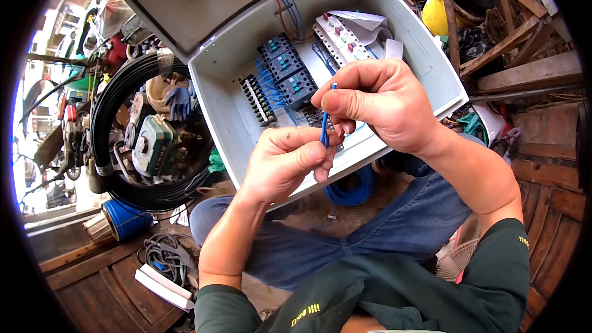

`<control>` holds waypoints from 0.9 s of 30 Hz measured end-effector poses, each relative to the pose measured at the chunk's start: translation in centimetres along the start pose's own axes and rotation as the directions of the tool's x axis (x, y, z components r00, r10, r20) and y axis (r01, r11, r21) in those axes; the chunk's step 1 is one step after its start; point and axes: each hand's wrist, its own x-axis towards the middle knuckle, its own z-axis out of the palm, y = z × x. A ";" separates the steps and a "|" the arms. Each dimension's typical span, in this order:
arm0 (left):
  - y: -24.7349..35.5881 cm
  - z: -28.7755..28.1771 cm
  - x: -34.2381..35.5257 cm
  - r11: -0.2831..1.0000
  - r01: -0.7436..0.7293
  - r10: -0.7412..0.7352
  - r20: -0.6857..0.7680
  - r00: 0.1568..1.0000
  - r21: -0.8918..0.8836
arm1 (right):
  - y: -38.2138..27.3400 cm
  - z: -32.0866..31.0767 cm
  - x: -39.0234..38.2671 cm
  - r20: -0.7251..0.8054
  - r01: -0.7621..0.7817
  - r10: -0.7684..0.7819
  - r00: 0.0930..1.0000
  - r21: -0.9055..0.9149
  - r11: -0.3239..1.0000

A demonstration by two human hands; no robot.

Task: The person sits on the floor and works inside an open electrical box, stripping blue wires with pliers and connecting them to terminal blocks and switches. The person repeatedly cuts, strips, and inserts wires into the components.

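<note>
Hands (282, 161) (391, 103), L & R, both in thumb-finger pinch on blue wire (324, 124), abv grey box (217, 77).

"How do the hands look from your side?"
"Close together mid-frame. The left hand (285, 157) sits a touch lower, fingers pointing right; the right hand (390, 103) is higher, fingers pointing left. Both thumbs are pinched against the forefingers."
"And the arms?"
"Bare and bent. The left forearm (228, 243) climbs from the lower left, the right forearm (476, 174) slants in from the right."
</note>
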 end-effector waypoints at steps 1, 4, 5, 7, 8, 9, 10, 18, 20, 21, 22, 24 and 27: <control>0.0 0.0 -0.1 1.000 -0.014 0.014 -0.003 1.000 0.023 | 0.0 0.0 0.0 0.004 -0.015 0.015 1.000 0.021 1.000; 0.0 0.0 -0.3 1.000 -0.014 0.014 -0.014 1.000 0.022 | -0.1 0.0 -0.1 0.016 -0.041 0.040 0.999 0.041 0.998; 0.0 -0.1 -0.2 1.000 -0.017 0.018 -0.013 1.000 0.023 | -0.1 0.0 -0.1 0.012 -0.056 0.056 0.998 0.024 0.998; 0.0 -0.1 -0.2 0.999 -0.026 0.026 -0.012 1.000 0.025 | 0.0 -0.1 -0.1 0.031 -0.050 0.048 0.998 0.063 0.997; -0.1 0.0 -0.2 0.999 -0.028 0.028 -0.022 0.999 0.029 | 0.0 -0.1 -0.2 0.039 -0.044 0.041 0.998 0.068 0.997; -0.1 0.0 -0.3 0.999 -0.031 0.032 -0.033 0.999 0.033 | 0.1 -0.1 -0.2 0.039 -0.061 0.057 0.998 0.097 0.993; -0.1 0.1 -0.3 0.999 -0.033 0.034 -0.037 0.999 0.032 | 0.2 -0.2 -0.2 0.042 -0.070 0.065 0.997 0.121 0.990; 0.5 1.1 -0.4 0.934 -0.041 0.070 -0.070 0.995 0.355 | 0.4 0.1 -0.2 -0.014 -0.045 0.047 0.999 0.102 0.994; 0.8 1.1 -0.2 0.946 0.005 0.019 -0.073 0.997 0.324 | 0.2 0.3 -0.2 -0.035 -0.062 0.067 0.997 0.109 0.992; 0.9 1.3 -0.2 0.937 -0.004 0.025 -0.056 0.998 0.349 | 0.1 0.3 -0.2 -0.026 -0.065 0.068 0.997 0.107 0.992; 0.8 1.5 -0.2 0.906 0.004 0.022 -0.057 0.998 0.424 | 0.0 0.2 -0.2 -0.019 -0.032 0.034 0.999 0.104 0.994; 0.9 1.8 -0.4 0.853 0.026 -0.009 -0.035 0.999 0.521 | -0.2 0.1 -0.2 -0.012 0.005 -0.003 1.000 0.124 0.992; 0.8 1.9 -0.8 0.863 0.040 -0.041 -0.009 0.999 0.503 | -0.1 -0.1 -0.3 -0.001 0.002 -0.002 1.000 0.110 0.994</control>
